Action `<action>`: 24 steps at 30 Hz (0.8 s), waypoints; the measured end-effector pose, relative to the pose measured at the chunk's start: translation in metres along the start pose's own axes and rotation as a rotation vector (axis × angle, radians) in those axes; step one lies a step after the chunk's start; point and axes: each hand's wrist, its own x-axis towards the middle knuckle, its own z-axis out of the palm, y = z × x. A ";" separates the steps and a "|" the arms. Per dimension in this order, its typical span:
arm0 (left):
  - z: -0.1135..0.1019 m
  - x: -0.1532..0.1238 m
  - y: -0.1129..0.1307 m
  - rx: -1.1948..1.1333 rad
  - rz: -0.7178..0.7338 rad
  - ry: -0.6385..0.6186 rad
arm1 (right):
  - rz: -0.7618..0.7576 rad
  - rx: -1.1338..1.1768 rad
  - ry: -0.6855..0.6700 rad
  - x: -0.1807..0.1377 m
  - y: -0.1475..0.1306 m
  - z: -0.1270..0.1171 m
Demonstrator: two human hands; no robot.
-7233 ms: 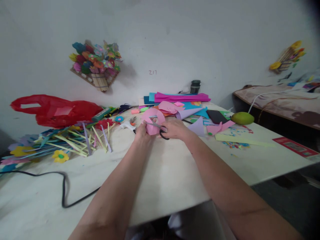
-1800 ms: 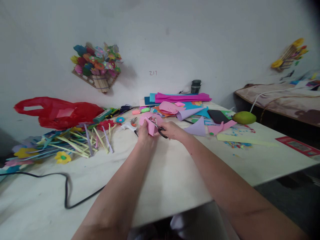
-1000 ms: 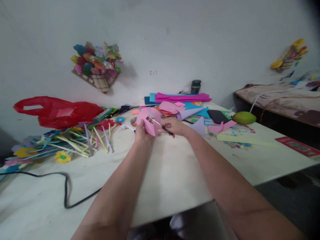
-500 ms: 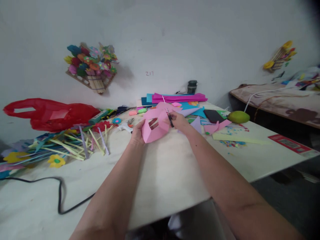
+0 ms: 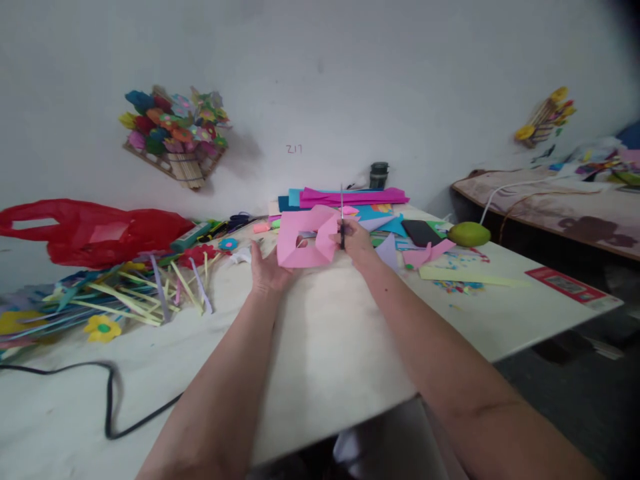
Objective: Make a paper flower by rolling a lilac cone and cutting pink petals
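Note:
My left hand holds up a pink paper sheet by its lower left edge; the sheet is unfolded and has a cut-out hole in its middle. At the sheet's right edge my right hand grips scissors, blades pointing straight up. Both hands hover over the far middle of the pale table.
Coloured paper sheets, a black phone and a green fruit lie beyond the hands. Paper strips and flowers and a red plastic bag fill the left. A black cable crosses the near left. A bed stands at right.
The pink paper was folded while the scissors cut into it; now it is opened out showing a hole. The scissors swung from pointing at the paper to upright beside it.

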 end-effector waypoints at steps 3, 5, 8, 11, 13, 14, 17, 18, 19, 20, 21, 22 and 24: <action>0.001 0.000 -0.002 -0.053 0.054 -0.048 | 0.009 -0.015 0.099 0.000 0.002 0.004; 0.003 0.001 -0.007 -0.050 0.057 -0.053 | 0.035 -0.027 0.139 -0.003 0.002 0.007; 0.007 0.006 -0.018 0.045 0.030 0.034 | 0.074 -0.023 0.148 -0.011 0.002 0.017; 0.008 0.013 -0.028 0.154 0.090 0.178 | 0.081 -0.039 0.107 -0.021 0.003 0.028; 0.006 0.016 -0.031 0.200 0.147 0.234 | 0.077 -0.046 0.064 -0.026 0.003 0.033; 0.005 0.017 -0.030 0.230 0.163 0.246 | 0.080 -0.034 0.051 -0.027 0.003 0.034; -0.003 0.018 -0.024 0.349 0.190 0.240 | 0.103 0.043 0.074 -0.025 0.002 0.031; -0.006 0.018 -0.021 0.381 0.204 0.224 | 0.108 0.065 0.093 -0.023 0.002 0.029; -0.008 0.018 -0.017 0.406 0.214 0.201 | 0.111 0.079 0.110 -0.020 0.002 0.026; -0.011 0.018 -0.014 0.424 0.216 0.167 | 0.113 0.084 0.122 -0.018 0.002 0.023; -0.013 0.018 -0.012 0.436 0.210 0.133 | 0.113 0.084 0.128 -0.016 0.002 0.020; -0.014 0.019 -0.010 0.438 0.198 0.104 | 0.112 0.084 0.129 -0.014 0.003 0.018; -0.015 0.019 -0.007 0.405 0.191 0.092 | 0.102 0.087 0.123 -0.012 0.007 0.016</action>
